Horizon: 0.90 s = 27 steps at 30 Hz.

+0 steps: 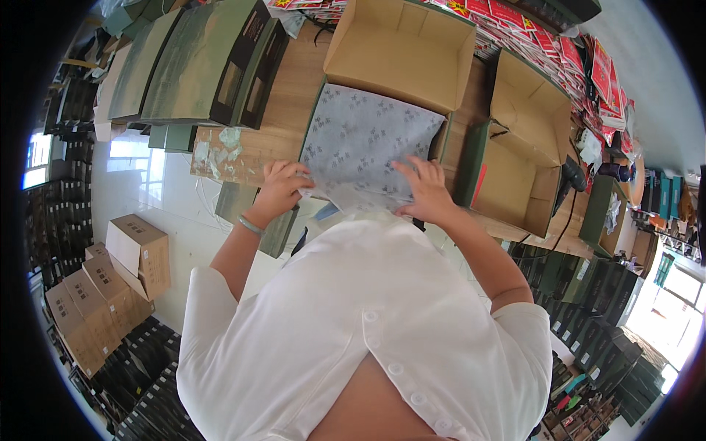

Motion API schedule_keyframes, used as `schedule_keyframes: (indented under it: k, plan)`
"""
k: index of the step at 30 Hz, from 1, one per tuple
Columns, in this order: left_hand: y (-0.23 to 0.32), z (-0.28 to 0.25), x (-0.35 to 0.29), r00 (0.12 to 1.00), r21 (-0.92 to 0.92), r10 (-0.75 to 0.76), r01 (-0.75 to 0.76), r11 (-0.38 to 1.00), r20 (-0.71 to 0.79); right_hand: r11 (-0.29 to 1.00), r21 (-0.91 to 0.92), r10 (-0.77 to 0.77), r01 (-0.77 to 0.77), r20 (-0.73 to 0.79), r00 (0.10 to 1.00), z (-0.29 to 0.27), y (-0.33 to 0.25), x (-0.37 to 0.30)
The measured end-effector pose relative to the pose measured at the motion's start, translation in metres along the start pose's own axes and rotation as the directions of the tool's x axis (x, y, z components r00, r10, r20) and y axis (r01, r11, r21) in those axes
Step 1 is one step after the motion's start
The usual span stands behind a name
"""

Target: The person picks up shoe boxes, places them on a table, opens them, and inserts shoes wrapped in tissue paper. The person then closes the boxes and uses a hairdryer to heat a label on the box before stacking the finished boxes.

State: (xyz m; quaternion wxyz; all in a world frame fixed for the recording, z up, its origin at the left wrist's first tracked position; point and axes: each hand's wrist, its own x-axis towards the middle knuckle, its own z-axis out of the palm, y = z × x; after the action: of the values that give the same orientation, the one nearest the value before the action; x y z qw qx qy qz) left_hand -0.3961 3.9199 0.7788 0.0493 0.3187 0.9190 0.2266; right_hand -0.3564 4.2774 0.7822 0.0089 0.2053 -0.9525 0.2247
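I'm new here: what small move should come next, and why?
Perhaps tuck in the near end of the grey patterned paper sheet covering the open brown cardboard box; that end looks loose between the left hand and right hand.

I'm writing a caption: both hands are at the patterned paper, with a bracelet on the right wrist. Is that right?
No: the head view shows the bracelet on the left wrist, not the right. The left hand and right hand are at the patterned paper.
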Motion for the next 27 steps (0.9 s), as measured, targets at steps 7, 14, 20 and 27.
schedule_keyframes:
  k: [7, 14, 20, 27]
  plan:
    - [-0.004, 0.006, -0.006, 0.998, 0.123, -0.062, 0.064, 0.990, -0.021, 0.999, 0.004, -0.039, 0.040, 0.342, 0.939, 0.043, 0.033, -0.032]
    - [0.053, -0.019, 0.015, 0.998, 0.126, -0.020, 0.012, 0.992, 0.065, 0.992, 0.125, -0.033, 0.020, 0.098, 0.995, 0.011, -0.008, -0.020]
    - [0.051, -0.003, 0.033, 0.935, 0.231, 0.024, -0.113, 0.966, 0.355, 0.996, 0.031, 0.062, -0.088, 0.478, 0.876, 0.031, -0.024, 0.013]
    - [0.039, 0.010, 0.044, 0.956, 0.119, 0.027, -0.064, 0.991, 0.292, 0.967, 0.084, 0.162, -0.240, 0.525, 0.836, 0.035, -0.022, 0.013]
